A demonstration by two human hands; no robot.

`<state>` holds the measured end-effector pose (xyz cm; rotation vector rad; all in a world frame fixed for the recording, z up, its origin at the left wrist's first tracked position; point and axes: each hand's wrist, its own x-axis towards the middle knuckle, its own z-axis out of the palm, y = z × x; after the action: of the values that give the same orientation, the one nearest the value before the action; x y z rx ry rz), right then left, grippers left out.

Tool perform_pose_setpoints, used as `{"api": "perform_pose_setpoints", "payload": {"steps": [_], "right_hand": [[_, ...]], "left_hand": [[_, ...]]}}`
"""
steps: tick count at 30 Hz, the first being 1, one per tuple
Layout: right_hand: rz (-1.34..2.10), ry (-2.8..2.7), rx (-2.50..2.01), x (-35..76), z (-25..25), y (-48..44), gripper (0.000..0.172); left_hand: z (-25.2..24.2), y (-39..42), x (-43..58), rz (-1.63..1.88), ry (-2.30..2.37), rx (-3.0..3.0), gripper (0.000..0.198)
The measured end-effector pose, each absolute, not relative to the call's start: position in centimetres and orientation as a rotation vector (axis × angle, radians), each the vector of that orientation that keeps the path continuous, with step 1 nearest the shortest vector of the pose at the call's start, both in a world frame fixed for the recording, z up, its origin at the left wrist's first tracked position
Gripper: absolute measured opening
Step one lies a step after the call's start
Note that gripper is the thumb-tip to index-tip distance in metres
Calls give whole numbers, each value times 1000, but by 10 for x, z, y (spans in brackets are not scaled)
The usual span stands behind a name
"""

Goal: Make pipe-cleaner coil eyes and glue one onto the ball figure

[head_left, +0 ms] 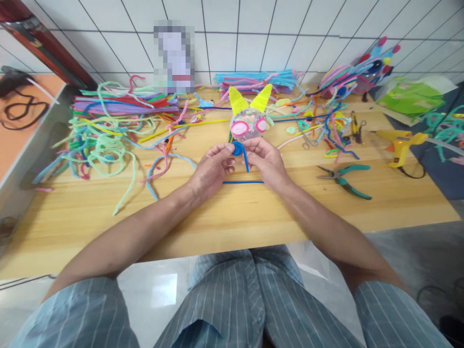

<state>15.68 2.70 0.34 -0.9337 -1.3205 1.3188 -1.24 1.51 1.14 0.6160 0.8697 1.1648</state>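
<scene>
Both hands are up at the middle of the wooden table (232,222), pinching one blue pipe cleaner (237,148). The left hand (213,166) grips the coiled disc at its left edge, thumb over fingertips. The right hand (264,159) pinches it from the right side. The loose tail drops between the hands, and a straight blue run lies along the table below the wrists.

Handling, as a judgement:
- Very light, with a fuzzy surface, so not slippery.
- Probably a soft wire core: it bends easily and holds its shape, and kinks are hard to take out.
- The coil looks likely to spring loose if let go. The best hold is flat across the disc faces, with the other hand on the tail close to the coil.

Just behind the hands is a clear ball figure (250,124) with pink eyes and yellow ears (237,100). It probably rolls and dents easily.

Hard to make out:
- Fingertips cover both rims of the coil, so the number of turns is unclear.
- Cannot tell whether the tail and the straight blue run are one piece.
- Cannot tell whether the coil touches the figure.
- The figure's base is hidden behind the hands.
- A blurred patch (174,55) covers something at the wall.

Also in view: a loose pipe cleaner pile (108,125) to the left, and pliers (344,180) and a glue gun (398,145) to the right, well apart from the hands.
</scene>
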Motion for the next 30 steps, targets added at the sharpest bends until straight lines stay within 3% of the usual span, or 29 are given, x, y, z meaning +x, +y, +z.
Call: {"api": "perform_pose_setpoints", "payload": {"steps": [6,21,30], "right_hand": [[1215,-1395,-911,155,2,23,49],[1191,-1347,-892,156,5,22,51],[1196,-1382,-924,161,7,26,42]], "left_hand": [[17,9,-9,1164,883,662,30],[15,10,-11,1270,943,1003,30],[12,14,-14,1310,1010,1112,25]]}}
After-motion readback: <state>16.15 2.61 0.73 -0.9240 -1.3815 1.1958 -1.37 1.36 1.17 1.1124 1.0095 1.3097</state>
